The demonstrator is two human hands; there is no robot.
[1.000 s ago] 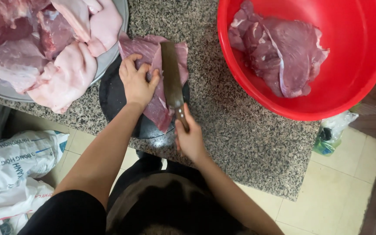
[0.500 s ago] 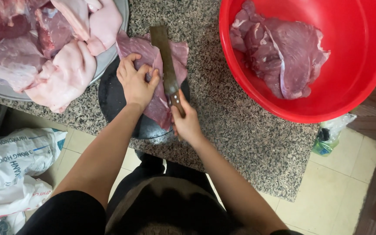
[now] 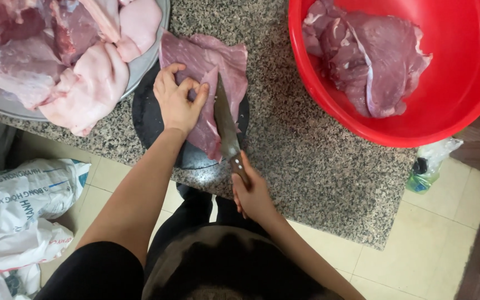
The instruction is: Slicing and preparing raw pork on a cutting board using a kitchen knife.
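A flat slab of raw reddish meat (image 3: 218,66) lies on a round black cutting board (image 3: 148,119) on the speckled granite counter (image 3: 306,161). My left hand (image 3: 178,100) presses down on the slab's left side with its fingers curled. My right hand (image 3: 254,194) grips the wooden handle of a broad knife (image 3: 226,125). Its blade stands on edge in the meat just right of my left fingers, with the tip pointing away from me.
A metal tray (image 3: 145,61) piled with pale and red meat pieces sits at the upper left. A big red basin (image 3: 462,105) at the upper right holds more meat. White sacks (image 3: 23,222) lie on the tiled floor at left, and a small bottle in a bag (image 3: 426,169) at right.
The knife has drawn back toward me through the meat, and my right hand has moved down past the counter's edge. My left hand stays on the slab.
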